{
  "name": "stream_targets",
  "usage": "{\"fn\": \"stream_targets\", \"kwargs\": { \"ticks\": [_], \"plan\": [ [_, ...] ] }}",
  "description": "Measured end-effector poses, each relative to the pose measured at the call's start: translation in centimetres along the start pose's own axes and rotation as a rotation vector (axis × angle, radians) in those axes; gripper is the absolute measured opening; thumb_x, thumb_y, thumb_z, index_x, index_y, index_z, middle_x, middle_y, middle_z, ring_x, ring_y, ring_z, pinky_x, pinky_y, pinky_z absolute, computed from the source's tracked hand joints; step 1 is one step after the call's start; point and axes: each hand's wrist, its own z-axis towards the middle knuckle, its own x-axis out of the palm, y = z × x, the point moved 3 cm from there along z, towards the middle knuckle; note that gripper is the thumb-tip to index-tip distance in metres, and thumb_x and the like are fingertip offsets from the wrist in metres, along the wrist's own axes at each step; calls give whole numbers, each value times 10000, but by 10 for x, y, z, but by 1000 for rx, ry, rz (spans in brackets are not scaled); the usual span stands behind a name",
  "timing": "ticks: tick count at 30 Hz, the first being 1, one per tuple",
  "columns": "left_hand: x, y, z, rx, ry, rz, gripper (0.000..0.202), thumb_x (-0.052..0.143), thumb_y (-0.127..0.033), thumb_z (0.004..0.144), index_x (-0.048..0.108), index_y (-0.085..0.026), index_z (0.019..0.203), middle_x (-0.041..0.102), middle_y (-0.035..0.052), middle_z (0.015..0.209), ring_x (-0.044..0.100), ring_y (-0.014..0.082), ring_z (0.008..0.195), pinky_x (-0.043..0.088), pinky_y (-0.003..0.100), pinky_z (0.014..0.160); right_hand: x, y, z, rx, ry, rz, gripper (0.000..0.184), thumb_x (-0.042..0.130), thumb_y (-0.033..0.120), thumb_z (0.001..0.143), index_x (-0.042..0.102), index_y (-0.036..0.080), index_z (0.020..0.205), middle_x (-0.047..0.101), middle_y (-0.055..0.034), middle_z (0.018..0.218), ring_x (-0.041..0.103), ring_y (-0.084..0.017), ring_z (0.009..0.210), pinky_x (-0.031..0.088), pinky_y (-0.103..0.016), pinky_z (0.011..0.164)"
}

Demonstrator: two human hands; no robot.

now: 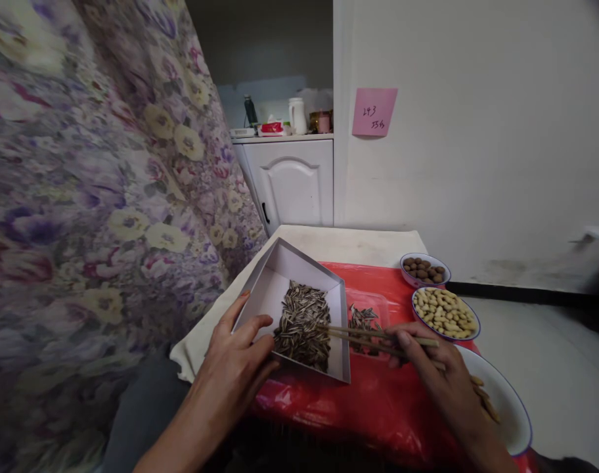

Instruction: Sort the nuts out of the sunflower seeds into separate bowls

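My left hand (240, 355) grips the near left edge of a white cardboard box (299, 268), which is tilted and holds a heap of striped sunflower seeds (302, 325). My right hand (435, 368) is closed on a pair of wooden chopsticks (363, 335). Their tips reach into the seeds at the box's right side. A smaller pile of seeds (363, 318) lies in a red tray just right of the box.
A red plastic cover (368, 401) lies over a small table with white cloth (349, 243). Bowls at the right hold peanuts (444, 312) and brown nuts (424, 269); a larger white bowl (506, 407) sits under my right wrist. A floral curtain (92, 184) hangs left; a white cabinet (294, 180) stands behind.
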Motion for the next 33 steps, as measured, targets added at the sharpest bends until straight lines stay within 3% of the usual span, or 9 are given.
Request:
{"fn": "stream_targets", "kwargs": {
  "ticks": [7, 12, 17, 21, 24, 28, 33],
  "plan": [
    [0, 0, 1, 2, -17, -9, 80, 625, -171, 823, 580, -198, 763, 621, 100, 1099, 319, 395, 1365, 355, 655, 1059, -54, -8, -9, 54, -287, -61, 320, 609, 474, 888, 725, 200, 1006, 737, -57, 762, 704, -274, 841, 535, -346, 803],
    [-1, -1, 2, 3, -14, -1, 85, 631, -161, 819, 580, -197, 762, 621, 93, 1087, 334, 393, 1351, 350, 651, 1064, -64, -14, -11, 93, -289, -37, 351, 601, 478, 897, 699, 193, 1077, 735, -54, 776, 702, -280, 871, 526, -343, 775],
    [-1, -1, 1, 1, -8, -6, 72, 628, -161, 817, 583, -199, 775, 623, 95, 1107, 333, 386, 1358, 351, 648, 1066, -33, -4, -6, 28, -227, -34, 303, 569, 453, 920, 708, 205, 1024, 718, -45, 717, 707, -271, 832, 540, -349, 792],
    [-2, -2, 1, -3, -4, -3, 74, 623, -145, 815, 585, -198, 779, 619, 96, 1120, 312, 393, 1369, 368, 645, 1052, 15, 8, -3, -15, 19, 42, 266, 534, 406, 944, 710, 209, 979, 707, -36, 732, 693, -223, 698, 550, -297, 656],
    [-3, -3, 2, -2, -7, -12, 76, 617, -148, 820, 586, -197, 771, 615, 96, 1118, 297, 393, 1374, 364, 644, 1058, 41, 10, -4, -87, 101, 108, 250, 506, 364, 965, 704, 211, 956, 683, -18, 715, 671, -182, 659, 529, -266, 630],
    [-3, -4, 2, -9, -6, -6, 79, 601, -153, 836, 582, -196, 773, 609, 92, 1111, 303, 388, 1370, 356, 650, 1072, 56, 1, -5, -102, 133, 137, 259, 485, 349, 979, 699, 211, 1023, 677, -25, 741, 665, -180, 670, 518, -277, 650],
    [-1, -2, 0, -23, -15, 0, 110, 603, -159, 836, 552, -225, 764, 585, 46, 1116, 310, 383, 1368, 340, 625, 1119, 57, -4, -4, -64, 148, 136, 241, 484, 379, 977, 691, 271, 1034, 673, -18, 763, 659, -209, 697, 507, -312, 674]
  ]
}}
